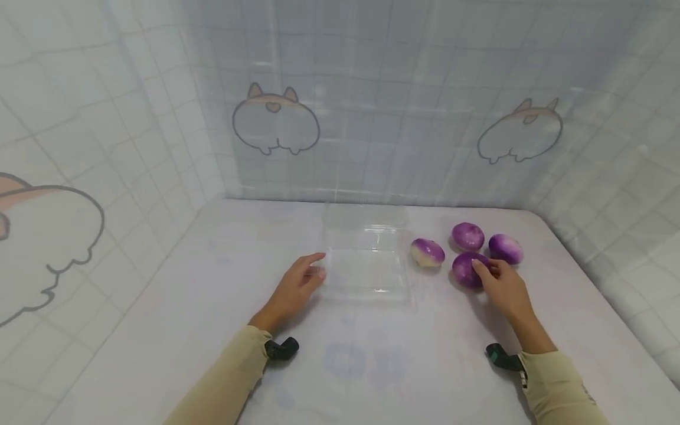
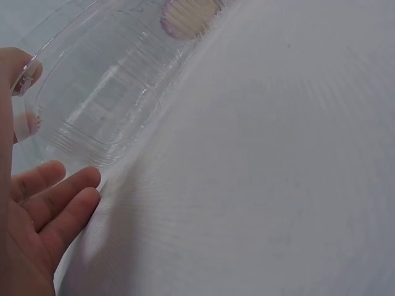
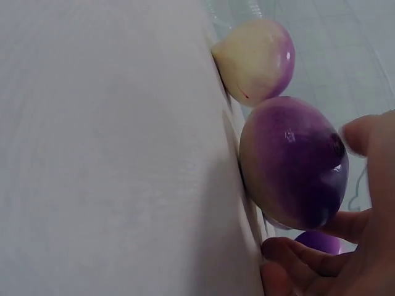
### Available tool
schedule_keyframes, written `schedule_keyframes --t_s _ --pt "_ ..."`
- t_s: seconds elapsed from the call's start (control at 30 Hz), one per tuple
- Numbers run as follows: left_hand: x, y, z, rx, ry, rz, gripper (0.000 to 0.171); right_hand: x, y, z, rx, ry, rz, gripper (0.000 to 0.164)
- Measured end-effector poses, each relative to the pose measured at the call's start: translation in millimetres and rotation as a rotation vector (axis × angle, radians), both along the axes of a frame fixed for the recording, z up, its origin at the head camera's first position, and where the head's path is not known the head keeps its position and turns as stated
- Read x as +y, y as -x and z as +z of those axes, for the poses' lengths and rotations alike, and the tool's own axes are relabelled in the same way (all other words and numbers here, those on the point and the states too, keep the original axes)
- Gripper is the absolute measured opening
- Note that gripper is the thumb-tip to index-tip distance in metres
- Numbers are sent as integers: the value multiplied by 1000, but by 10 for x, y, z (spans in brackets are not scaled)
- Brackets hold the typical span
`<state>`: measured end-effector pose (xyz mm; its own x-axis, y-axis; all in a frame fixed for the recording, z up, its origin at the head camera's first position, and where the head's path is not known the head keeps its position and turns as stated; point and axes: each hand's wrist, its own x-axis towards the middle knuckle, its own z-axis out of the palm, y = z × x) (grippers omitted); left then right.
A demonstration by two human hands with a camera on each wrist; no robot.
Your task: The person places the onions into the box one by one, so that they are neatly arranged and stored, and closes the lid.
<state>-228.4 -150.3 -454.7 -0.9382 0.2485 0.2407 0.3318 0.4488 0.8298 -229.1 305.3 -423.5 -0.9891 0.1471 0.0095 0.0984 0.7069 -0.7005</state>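
A white counter [image 1: 350,381] carries everything. On it sits a clear plastic container [image 1: 363,271]. The left hand [image 1: 293,288] is at its nine o'clock side, fingertips at the rim; whether thumb and finger pinch that edge, I cannot tell. The right hand [image 1: 507,289], well apart from the left, grips a deep purple bulb [image 1: 464,270] between thumb and fingers, at the container's three o'clock. Around that bulb lie a purple-and-cream bulb [image 1: 427,254] at ten o'clock, a glossy purple bulb [image 1: 467,236] at twelve and a purple-and-white bulb [image 1: 507,248] at two.
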Motion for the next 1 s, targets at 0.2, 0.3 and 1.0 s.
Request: schedule_keyframes --t_s 0.2,0.3,1.0 --pt "-13 12 8 -3 -30 11 49 21 7 12 22 -18 42 82" --pt "-3 21 8 -7 -22 14 50 36 6 24 35 -15 44 81" --pt "-1 -12 28 52 -17 -3 51 74 -89 -51 126 234 -27 76"
